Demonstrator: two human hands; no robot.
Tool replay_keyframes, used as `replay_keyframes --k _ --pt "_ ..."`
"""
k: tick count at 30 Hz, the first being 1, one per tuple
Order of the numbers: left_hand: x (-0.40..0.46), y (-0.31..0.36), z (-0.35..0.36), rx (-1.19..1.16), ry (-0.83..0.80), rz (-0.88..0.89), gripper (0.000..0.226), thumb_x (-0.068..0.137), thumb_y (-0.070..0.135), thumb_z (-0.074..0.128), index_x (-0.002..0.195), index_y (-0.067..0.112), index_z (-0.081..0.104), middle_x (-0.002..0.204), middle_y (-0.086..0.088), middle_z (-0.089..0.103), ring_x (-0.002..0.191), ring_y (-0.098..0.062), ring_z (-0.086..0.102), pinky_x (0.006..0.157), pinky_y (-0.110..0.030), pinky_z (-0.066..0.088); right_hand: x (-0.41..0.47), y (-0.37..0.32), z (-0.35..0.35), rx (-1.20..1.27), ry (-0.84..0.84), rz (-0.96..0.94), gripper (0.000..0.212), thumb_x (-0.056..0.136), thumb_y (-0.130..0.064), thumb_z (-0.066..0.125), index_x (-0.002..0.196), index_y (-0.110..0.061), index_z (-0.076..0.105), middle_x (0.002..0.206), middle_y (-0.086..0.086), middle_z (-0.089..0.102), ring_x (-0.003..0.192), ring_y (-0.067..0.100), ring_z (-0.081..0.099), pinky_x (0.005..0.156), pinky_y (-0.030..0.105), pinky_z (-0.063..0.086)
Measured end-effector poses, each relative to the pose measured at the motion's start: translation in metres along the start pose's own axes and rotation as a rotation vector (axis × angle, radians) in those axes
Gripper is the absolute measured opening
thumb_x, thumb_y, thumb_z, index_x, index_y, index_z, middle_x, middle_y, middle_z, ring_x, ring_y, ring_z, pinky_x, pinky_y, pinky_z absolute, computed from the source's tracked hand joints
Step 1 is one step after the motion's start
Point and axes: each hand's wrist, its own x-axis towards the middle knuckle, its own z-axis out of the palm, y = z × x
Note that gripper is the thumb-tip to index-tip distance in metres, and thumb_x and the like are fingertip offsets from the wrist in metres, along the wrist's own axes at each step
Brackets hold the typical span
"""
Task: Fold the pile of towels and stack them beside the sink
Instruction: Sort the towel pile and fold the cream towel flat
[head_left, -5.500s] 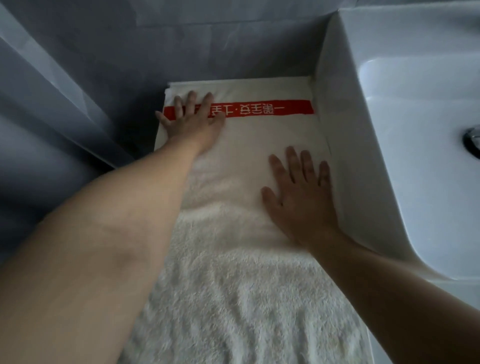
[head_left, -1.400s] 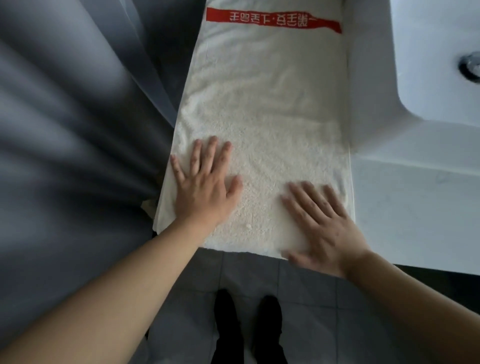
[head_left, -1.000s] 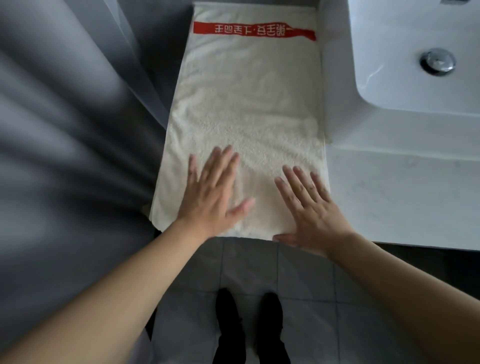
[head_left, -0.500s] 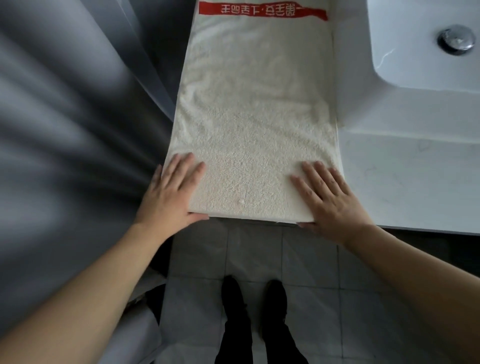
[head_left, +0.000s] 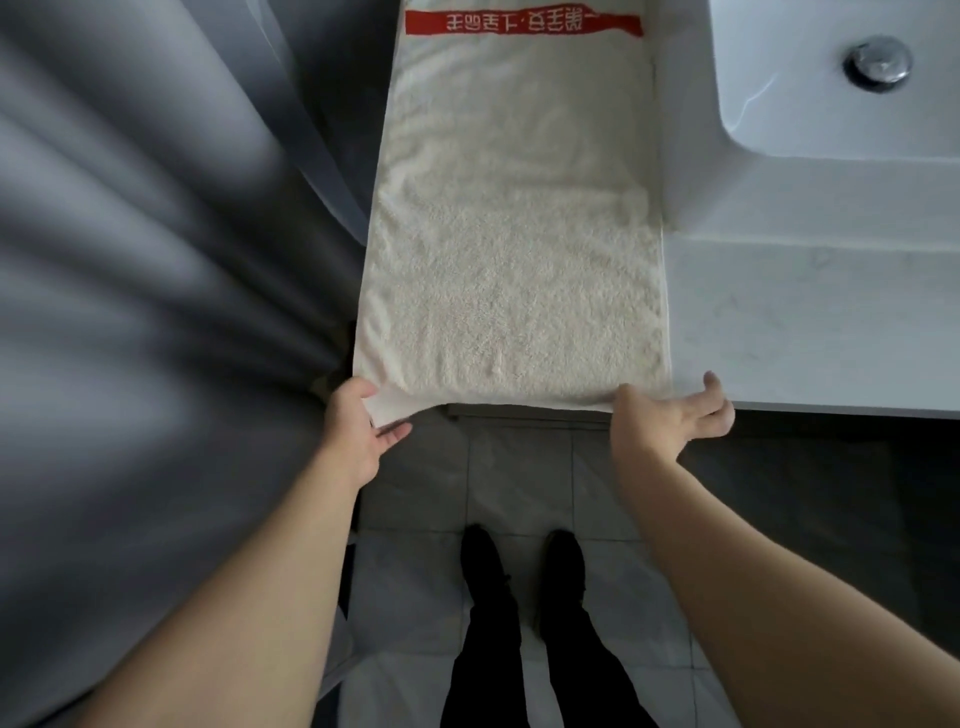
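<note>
At the counter's near edge, both hands hold the towel's front corners.

Nearest the camera, dark trouser legs (head_left: 524, 644) stand on a grey tiled floor (head_left: 415, 587). Above them the left hand (head_left: 356, 423) pinches the near left corner of the cream towel (head_left: 514, 249), thumb on top and fingers beneath, that corner lifted slightly off the edge. The right hand (head_left: 670, 415) grips the near right corner, fingers curled over the hem. Beyond the hands the towel lies flat and lengthwise on the white counter (head_left: 810, 322), just beside the sink (head_left: 841, 93), its right edge along the basin's outer wall. At the far end a red band (head_left: 522, 23) with white lettering crosses the towel. A grey curtain (head_left: 145, 234) hangs along the left side.
</note>
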Motion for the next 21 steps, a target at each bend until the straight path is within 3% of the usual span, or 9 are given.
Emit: replay_keyframes --k 3,5,6,8,10,14,16,19,21 --pt "-0.001 -0.002 0.001 0.096 0.080 -0.004 0.022 0.088 0.021 0.055 0.109 0.020 0.060 0.121 -0.008 0.063 0.099 -0.026 0.063 0.065 -0.034 0.051 0.004 -0.010 -0.001 0.056 0.010 0.124 0.088 0.079 -0.005 0.060 0.146 -0.036 0.012 0.153 -0.003 0.001 0.079 0.014 0.057 0.059 0.021 0.044" --pt "-0.006 -0.001 0.000 0.168 0.115 0.011 0.020 0.089 0.019 0.059 0.108 0.020 0.059 0.124 -0.008 0.062 0.101 -0.026 0.063 0.061 -0.032 0.050 0.002 -0.013 -0.010 -0.045 -0.080 0.198 0.092 0.081 -0.011 0.060 0.146 -0.042 0.003 0.150 0.001 0.022 0.095 0.025 0.059 0.079 0.036 0.052" --pt "-0.008 -0.001 -0.001 0.198 0.122 0.034 0.022 0.089 0.016 0.060 0.111 0.019 0.059 0.124 -0.009 0.062 0.098 -0.025 0.063 0.059 -0.031 0.049 0.001 -0.014 -0.017 -0.111 -0.130 0.227 0.093 0.082 -0.015 0.059 0.145 -0.045 -0.003 0.139 0.004 0.039 0.104 0.029 0.056 0.090 0.043 0.050" --pt "-0.018 0.002 -0.003 0.226 0.136 0.081 0.026 0.090 0.015 0.060 0.116 0.018 0.059 0.121 -0.010 0.064 0.087 -0.022 0.063 0.054 -0.029 0.048 0.000 -0.013 -0.031 -0.225 -0.216 0.214 0.093 0.085 -0.020 0.057 0.144 -0.045 -0.010 0.102 0.005 0.059 0.106 0.031 0.055 0.094 0.045 0.048" --pt "-0.031 0.010 -0.005 0.223 0.133 0.123 0.029 0.091 0.016 0.060 0.120 0.019 0.059 0.118 -0.009 0.066 0.079 -0.021 0.061 0.050 -0.027 0.047 0.001 -0.018 -0.044 -0.241 -0.295 0.150 0.089 0.088 -0.019 0.058 0.147 -0.039 -0.005 0.089 0.003 0.061 0.092 0.027 0.060 0.077 0.037 0.052" --pt "-0.059 0.028 -0.006 0.174 0.068 0.227 0.033 0.090 0.016 0.065 0.121 0.026 0.059 0.104 -0.007 0.071 0.058 -0.014 0.065 0.045 -0.024 0.048 0.010 -0.042 -0.064 -0.280 -0.401 0.134 0.067 0.088 -0.016 0.057 0.141 -0.032 0.020 0.096 0.003 0.053 0.079 0.018 0.057 0.057 0.028 0.045" --pt "-0.070 0.040 -0.001 0.127 0.067 0.277 0.021 0.092 0.014 0.063 0.109 0.026 0.062 0.102 -0.008 0.071 0.053 -0.012 0.065 0.045 -0.023 0.049 0.017 -0.055 -0.067 -0.230 -0.430 0.262 0.047 0.091 -0.010 0.055 0.128 -0.025 0.030 0.089 0.007 0.049 0.066 0.019 0.057 0.049 0.030 0.050" --pt "-0.080 0.062 0.008 0.056 0.078 0.303 0.016 0.093 0.010 0.058 0.098 0.025 0.063 0.100 -0.009 0.069 0.056 -0.015 0.064 0.048 -0.023 0.050 0.019 -0.080 -0.069 -0.027 -0.502 0.410 0.010 0.098 -0.006 0.051 0.099 -0.014 0.044 0.058 0.004 0.046 0.033 0.009 0.043 0.038 0.024 0.046" --pt "-0.082 0.075 0.012 0.014 0.083 0.295 0.014 0.093 0.011 0.057 0.094 0.022 0.065 0.092 -0.007 0.068 0.053 -0.013 0.062 0.050 -0.022 0.050 0.024 -0.098 -0.068 0.104 -0.551 0.441 0.015 0.099 -0.008 0.048 0.085 -0.013 0.047 0.043 0.000 0.039 0.028 0.007 0.036 0.037 0.020 0.042"
